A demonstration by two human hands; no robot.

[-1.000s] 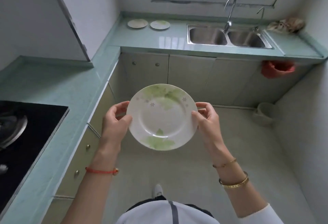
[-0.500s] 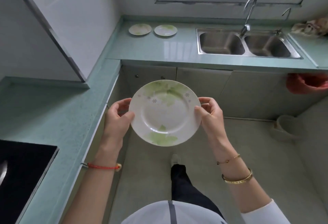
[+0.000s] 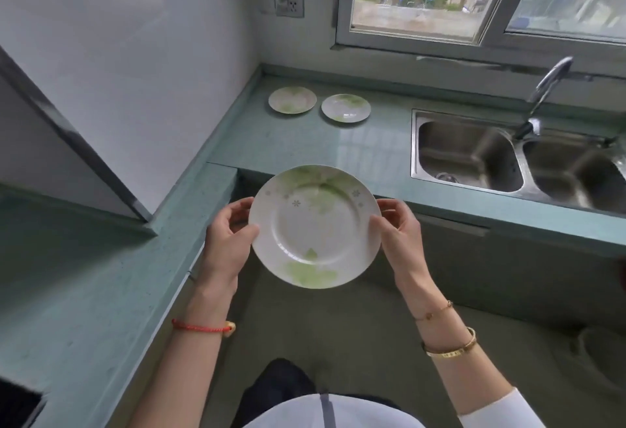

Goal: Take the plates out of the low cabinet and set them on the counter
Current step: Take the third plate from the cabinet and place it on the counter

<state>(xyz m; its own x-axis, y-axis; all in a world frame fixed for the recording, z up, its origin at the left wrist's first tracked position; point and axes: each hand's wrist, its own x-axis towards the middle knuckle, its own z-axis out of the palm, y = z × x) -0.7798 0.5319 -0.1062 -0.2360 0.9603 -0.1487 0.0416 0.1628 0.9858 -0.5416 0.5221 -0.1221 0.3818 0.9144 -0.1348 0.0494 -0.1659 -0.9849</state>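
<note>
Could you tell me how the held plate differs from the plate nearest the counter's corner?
The held plate is gripped at its rim by the left hand and right hand; the corner plate lies flat on the counter, untouched. The held plate is at the counter's front edge; the corner plate is back by the wall. Both are white with green print.

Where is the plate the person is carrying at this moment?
In the head view the carried plate is mid-frame, held by its rim between the left hand and right hand, in the air before the counter corner, left of the sink.
</note>
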